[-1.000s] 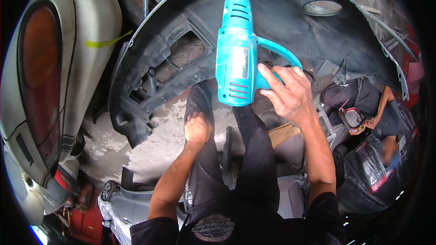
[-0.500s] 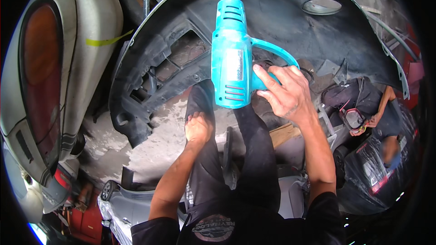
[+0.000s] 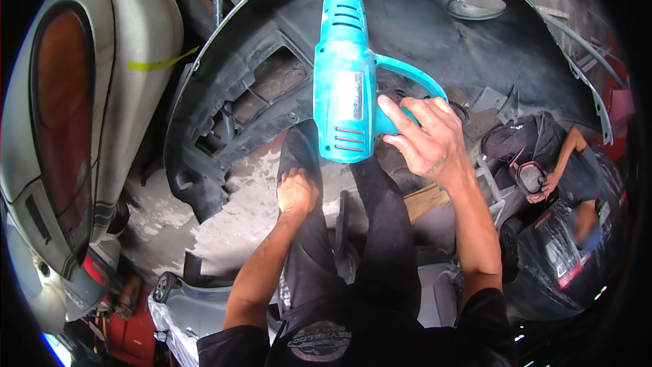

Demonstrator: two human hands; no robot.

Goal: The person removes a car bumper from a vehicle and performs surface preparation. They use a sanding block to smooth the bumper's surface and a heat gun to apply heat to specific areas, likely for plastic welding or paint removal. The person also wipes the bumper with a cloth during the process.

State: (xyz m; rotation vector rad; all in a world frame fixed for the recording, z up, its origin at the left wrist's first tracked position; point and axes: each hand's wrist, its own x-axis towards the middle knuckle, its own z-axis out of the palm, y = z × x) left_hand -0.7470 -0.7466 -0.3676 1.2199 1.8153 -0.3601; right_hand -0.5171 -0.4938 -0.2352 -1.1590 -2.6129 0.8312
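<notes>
My right hand (image 3: pixel 431 137) is closed around the handle of a turquoise heat gun (image 3: pixel 343 88). Its metal nozzle points toward the far side. Behind and below the heat gun lies a large black car bumper cover (image 3: pixel 401 34), its inner side facing up. My left hand (image 3: pixel 297 190) rests on my left knee, the fingers laid over the dark trousers, with nothing in it.
A pale car body with an orange-red tail light (image 3: pixel 64 68) stands at left. At right a person (image 3: pixel 577 156) holds a red-rimmed part (image 3: pixel 530 178) beside a plastic-wrapped panel (image 3: pixel 550 258). A wooden board (image 3: pixel 426 202) lies on the floor.
The heat gun has shifted very slightly to the left. The person at the right has moved an arm a little. My left hand stays on the knee.
</notes>
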